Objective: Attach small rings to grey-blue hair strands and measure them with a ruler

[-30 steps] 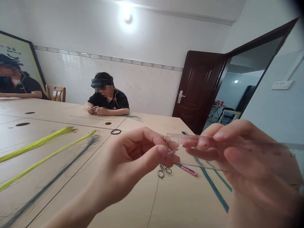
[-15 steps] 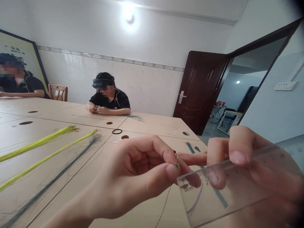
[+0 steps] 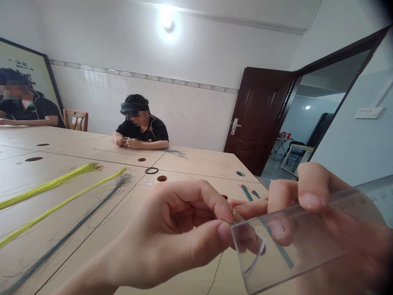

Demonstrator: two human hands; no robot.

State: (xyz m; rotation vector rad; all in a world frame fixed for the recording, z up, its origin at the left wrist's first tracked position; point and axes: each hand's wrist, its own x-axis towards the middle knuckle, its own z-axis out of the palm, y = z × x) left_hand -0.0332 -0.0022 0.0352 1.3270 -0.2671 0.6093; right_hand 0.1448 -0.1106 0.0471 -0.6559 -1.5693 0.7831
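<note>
My left hand (image 3: pixel 181 229) pinches a tiny gold-coloured loop (image 3: pixel 233 214) between thumb and forefinger, close against the zero end of a clear plastic ruler (image 3: pixel 276 274). My right hand (image 3: pixel 310 200) grips that ruler, with fingers both in front of it and behind it. Its forward fingers reach toward the pinched loop. Through the ruler a curved thin strand (image 3: pixel 260 252) shows. A dark thread (image 3: pixel 216 270) hangs down below my left hand.
On the table lie yellow strand bundles (image 3: pixel 61 182), a grey-green strand bundle (image 3: pixel 70 229), short teal bundles (image 3: pixel 245 192) and a black ring (image 3: pixel 151 170). Cable holes (image 3: pixel 161 178) pierce the tabletop. Across sits a co-worker (image 3: pixel 143 127); another person (image 3: pixel 30 106) is at far left.
My left fingertips and the gold loop have shifted slightly right and down. The ruler's zero end has also moved a little to the right, and its marks are more blurred.
</note>
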